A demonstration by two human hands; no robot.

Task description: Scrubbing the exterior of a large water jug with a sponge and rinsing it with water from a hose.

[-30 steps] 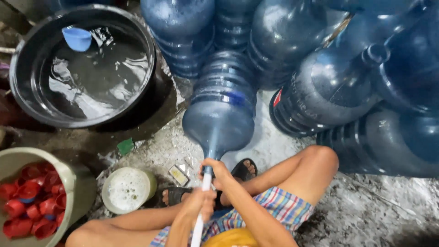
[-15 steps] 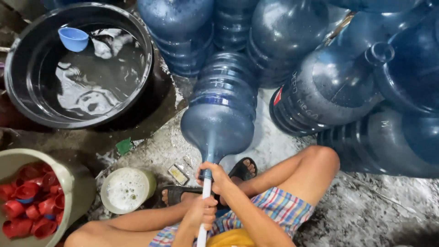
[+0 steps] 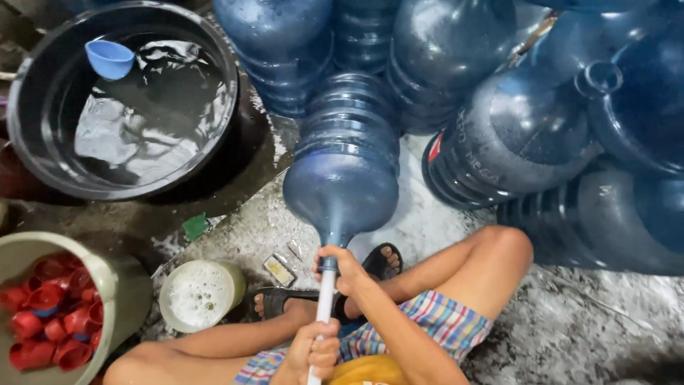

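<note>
Blue water jug lies on its side on the wet concrete floor, neck toward the seated person. Right hand clenched around the neck where a white rod enters; left hand clenched lower on the rod. Against the earlier frames the left hand sits lower on the rod, consistent with a scrubbing stroke inside. Black basin at upper left; foamy cup beside the sandalled foot.
</note>
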